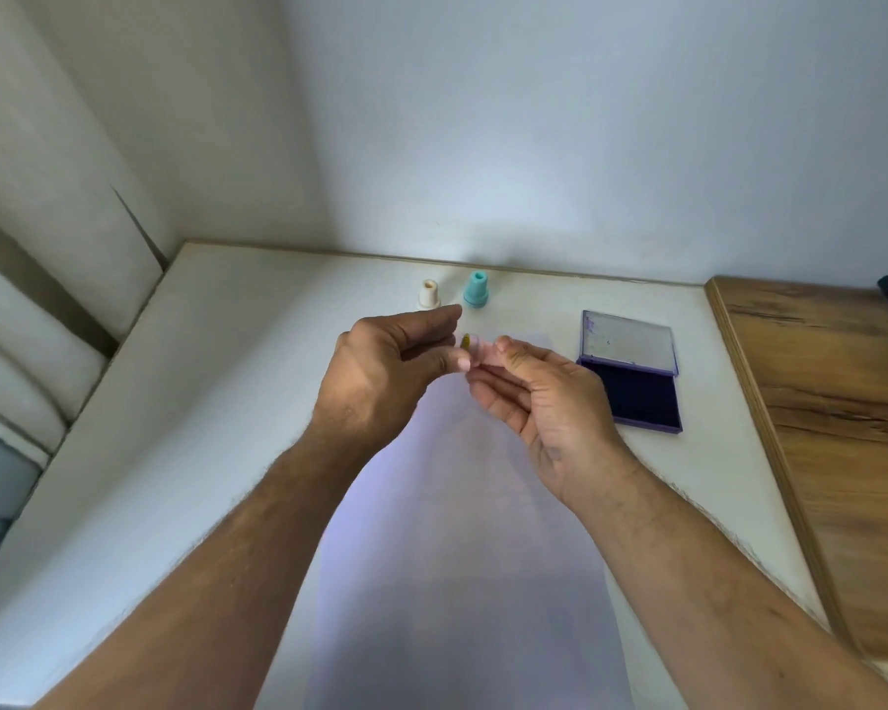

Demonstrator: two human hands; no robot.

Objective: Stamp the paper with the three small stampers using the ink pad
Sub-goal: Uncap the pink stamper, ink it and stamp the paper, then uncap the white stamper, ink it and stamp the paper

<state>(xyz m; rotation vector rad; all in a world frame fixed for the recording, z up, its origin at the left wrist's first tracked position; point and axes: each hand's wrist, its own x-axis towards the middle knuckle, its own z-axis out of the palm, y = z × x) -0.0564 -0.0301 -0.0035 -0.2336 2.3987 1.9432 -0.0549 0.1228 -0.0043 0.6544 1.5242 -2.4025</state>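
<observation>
Pink stamper [475, 351] lies sideways, face leftward, pinched by right hand [544, 402]; left hand [390, 371] fingers touch it.

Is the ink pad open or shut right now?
Open. The ink pad has its lid swung back and the dark ink surface is exposed.

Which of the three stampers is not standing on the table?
The pink stamper: both hands hold it above the paper. The cream stamper and the teal stamper stand upright on the table.
</observation>
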